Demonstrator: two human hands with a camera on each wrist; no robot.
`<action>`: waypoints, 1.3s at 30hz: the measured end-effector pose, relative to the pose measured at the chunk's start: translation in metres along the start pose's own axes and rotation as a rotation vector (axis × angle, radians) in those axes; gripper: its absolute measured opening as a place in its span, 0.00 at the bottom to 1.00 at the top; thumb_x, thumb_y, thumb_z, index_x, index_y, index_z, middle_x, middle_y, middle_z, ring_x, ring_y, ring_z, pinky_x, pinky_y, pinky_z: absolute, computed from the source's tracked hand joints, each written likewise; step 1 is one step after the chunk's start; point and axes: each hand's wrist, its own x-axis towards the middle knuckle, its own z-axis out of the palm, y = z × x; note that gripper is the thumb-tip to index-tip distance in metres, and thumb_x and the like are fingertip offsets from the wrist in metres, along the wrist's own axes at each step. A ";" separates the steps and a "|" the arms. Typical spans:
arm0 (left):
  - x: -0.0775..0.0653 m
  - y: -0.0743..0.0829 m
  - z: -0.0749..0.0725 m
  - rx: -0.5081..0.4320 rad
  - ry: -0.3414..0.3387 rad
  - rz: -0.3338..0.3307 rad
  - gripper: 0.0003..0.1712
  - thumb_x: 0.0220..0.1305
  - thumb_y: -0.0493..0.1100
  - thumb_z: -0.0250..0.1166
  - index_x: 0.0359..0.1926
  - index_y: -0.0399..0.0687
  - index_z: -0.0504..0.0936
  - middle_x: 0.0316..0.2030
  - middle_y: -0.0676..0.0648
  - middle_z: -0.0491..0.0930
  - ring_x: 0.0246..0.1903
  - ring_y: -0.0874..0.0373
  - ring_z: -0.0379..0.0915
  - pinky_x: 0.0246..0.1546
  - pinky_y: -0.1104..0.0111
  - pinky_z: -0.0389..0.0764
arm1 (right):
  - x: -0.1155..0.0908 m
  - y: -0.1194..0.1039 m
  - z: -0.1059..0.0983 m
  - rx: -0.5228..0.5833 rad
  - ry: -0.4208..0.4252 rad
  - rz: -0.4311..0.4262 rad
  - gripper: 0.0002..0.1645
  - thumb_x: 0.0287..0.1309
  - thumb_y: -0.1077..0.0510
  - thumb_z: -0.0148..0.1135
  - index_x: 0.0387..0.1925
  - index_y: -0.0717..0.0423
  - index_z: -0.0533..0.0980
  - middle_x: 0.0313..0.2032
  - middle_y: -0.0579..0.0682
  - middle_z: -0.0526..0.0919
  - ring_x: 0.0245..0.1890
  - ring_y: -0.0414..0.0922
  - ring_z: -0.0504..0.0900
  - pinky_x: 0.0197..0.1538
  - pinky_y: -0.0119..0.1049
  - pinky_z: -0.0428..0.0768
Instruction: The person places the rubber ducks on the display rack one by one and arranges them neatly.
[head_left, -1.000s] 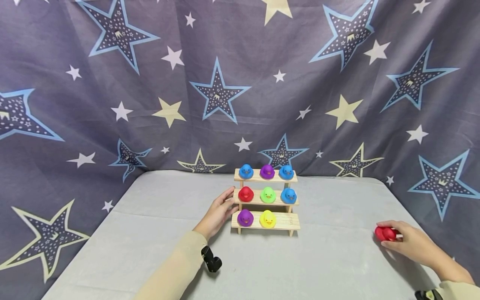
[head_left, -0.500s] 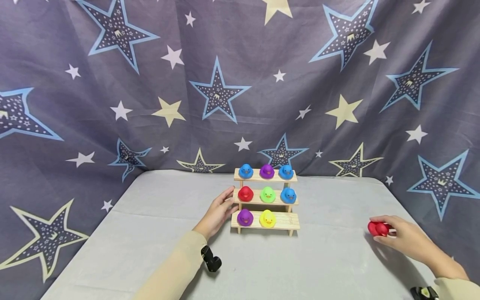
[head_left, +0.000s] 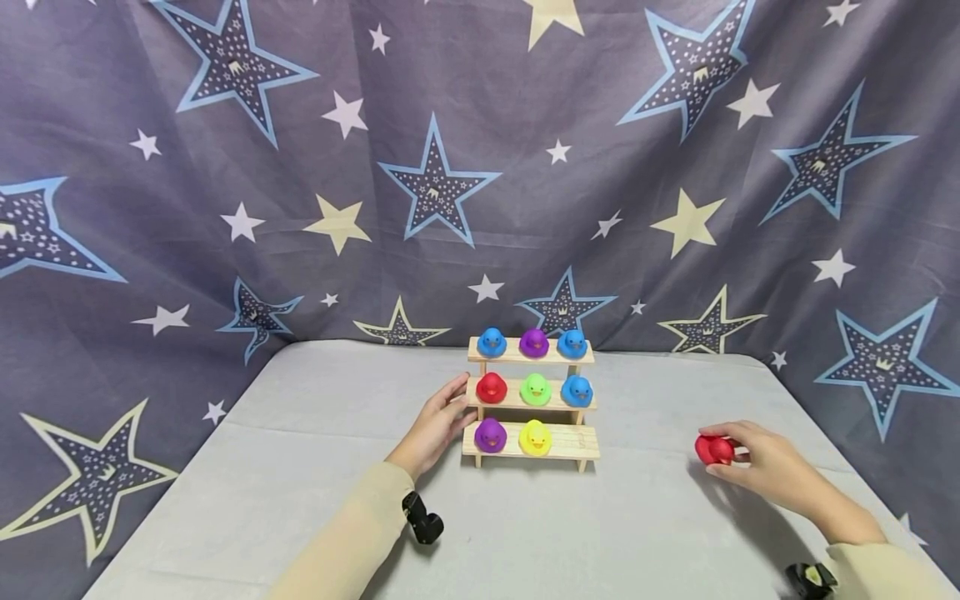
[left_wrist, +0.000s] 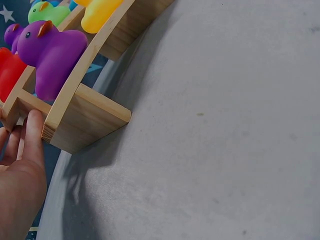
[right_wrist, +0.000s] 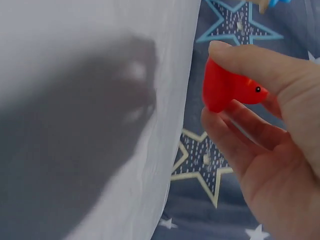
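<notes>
My right hand (head_left: 776, 467) pinches a red rubber duck (head_left: 715, 450) between thumb and fingers, above the table on the right. The right wrist view shows this red duck (right_wrist: 220, 87) side-on, thumb on one side and fingertips on the other. With nearly straight fingers, my left hand (head_left: 435, 425) touches the left end of a three-tier wooden display stand (head_left: 573, 442). Rubber ducks fill the top and middle tiers. The bottom tier carries a purple duck (head_left: 491, 436) at left and a yellow duck (head_left: 536, 437) in the middle; its right part is bare wood.
A pale cloth-covered table (head_left: 337, 400) lies under everything. A dark star-patterned curtain (head_left: 480, 167) hangs behind and along both sides. The middle tier holds a red duck (head_left: 492, 387), a green duck (head_left: 536, 389) and a blue duck (head_left: 577, 391).
My right hand has moved left with the red duck, towards the stand, and slightly away from me. The left hand and the stand have stayed put.
</notes>
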 end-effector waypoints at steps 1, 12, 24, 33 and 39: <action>0.000 0.000 0.000 0.000 -0.001 0.001 0.33 0.77 0.32 0.46 0.78 0.36 0.49 0.74 0.32 0.47 0.71 0.36 0.54 0.70 0.58 0.69 | 0.002 -0.002 0.002 0.005 -0.001 -0.007 0.28 0.38 0.63 0.83 0.46 0.59 0.82 0.41 0.51 0.84 0.39 0.33 0.79 0.34 0.32 0.89; 0.000 -0.002 -0.001 0.004 0.006 -0.007 0.32 0.78 0.32 0.46 0.78 0.36 0.50 0.74 0.31 0.47 0.71 0.37 0.54 0.70 0.58 0.69 | 0.025 -0.031 0.026 0.082 -0.038 -0.070 0.27 0.42 0.60 0.82 0.47 0.58 0.82 0.43 0.48 0.83 0.39 0.36 0.81 0.38 0.34 0.89; 0.000 -0.002 -0.001 0.002 -0.002 0.001 0.32 0.77 0.32 0.46 0.78 0.36 0.49 0.74 0.30 0.47 0.71 0.36 0.54 0.70 0.57 0.68 | 0.054 -0.060 0.058 0.146 -0.155 -0.036 0.26 0.50 0.54 0.79 0.51 0.55 0.82 0.45 0.45 0.83 0.40 0.38 0.81 0.43 0.38 0.89; 0.000 -0.001 -0.001 0.003 -0.005 0.003 0.32 0.77 0.31 0.45 0.78 0.35 0.49 0.74 0.31 0.48 0.71 0.36 0.54 0.70 0.57 0.68 | 0.069 -0.079 0.073 0.163 -0.184 -0.045 0.26 0.53 0.50 0.78 0.53 0.52 0.81 0.43 0.42 0.81 0.39 0.37 0.79 0.41 0.41 0.87; 0.000 -0.001 -0.001 0.002 -0.010 0.009 0.32 0.77 0.31 0.45 0.78 0.35 0.49 0.74 0.30 0.47 0.71 0.35 0.53 0.70 0.57 0.68 | 0.074 -0.087 0.081 0.127 -0.170 -0.033 0.27 0.51 0.53 0.78 0.54 0.53 0.81 0.44 0.44 0.81 0.39 0.37 0.78 0.39 0.37 0.85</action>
